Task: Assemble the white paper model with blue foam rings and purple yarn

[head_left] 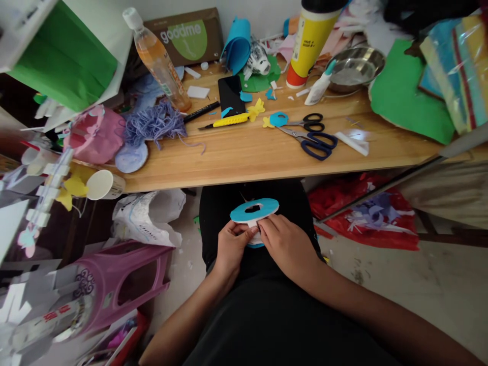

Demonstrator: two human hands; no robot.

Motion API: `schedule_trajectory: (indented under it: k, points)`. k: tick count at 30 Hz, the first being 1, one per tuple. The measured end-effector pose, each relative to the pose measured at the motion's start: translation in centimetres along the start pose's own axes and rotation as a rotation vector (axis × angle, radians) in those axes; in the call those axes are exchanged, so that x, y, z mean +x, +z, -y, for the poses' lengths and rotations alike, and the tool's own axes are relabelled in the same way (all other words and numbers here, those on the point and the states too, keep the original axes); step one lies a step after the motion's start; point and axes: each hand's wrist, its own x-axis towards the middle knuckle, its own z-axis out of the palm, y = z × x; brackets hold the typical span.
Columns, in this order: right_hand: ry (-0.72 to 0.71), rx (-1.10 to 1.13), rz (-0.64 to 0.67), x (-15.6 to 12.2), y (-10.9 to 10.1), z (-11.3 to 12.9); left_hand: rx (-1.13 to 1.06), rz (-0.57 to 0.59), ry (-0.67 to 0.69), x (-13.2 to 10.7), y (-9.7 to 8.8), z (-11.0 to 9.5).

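Observation:
Over my lap, both hands hold a small paper craft piece with a blue ring (263, 207) on top. Its centre has a round hole. Below the ring is a white part (252, 223), and a second blue edge (255, 246) shows lower down. My left hand (233, 246) grips the piece from the left, thumb against the white part. On the other side, my right hand (284, 239) pinches it just under the ring's rim. What lies between the right fingertips is hidden.
The wooden table (213, 160) ahead bears scissors (318, 145), a yellow utility knife (231, 120), a phone (232, 94), a glue bottle (320, 86), a drink bottle (160, 61) and purple yarn (154, 123). A pink stool (125, 277) stands at left. A red bag (366, 229) lies beneath the table.

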Motion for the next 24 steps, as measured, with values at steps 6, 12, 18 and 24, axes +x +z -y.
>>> schedule_trajectory:
  k: [6,12,18,24]
  points:
    - [0.053,-0.063,0.080,0.1,0.1,-0.1,-0.061,0.023,-0.069,0.3,0.1,0.2]
    - [0.092,-0.086,0.059,0.0,0.5,-0.6,-0.014,0.083,-0.121,0.6,-0.2,0.2]
    - [0.121,0.007,-0.021,-0.1,1.1,-1.3,0.199,0.055,0.041,0.4,-1.0,-0.1]
    - [0.099,0.071,-0.034,-0.1,0.5,-0.5,0.098,0.061,0.022,0.1,-0.2,-0.4]
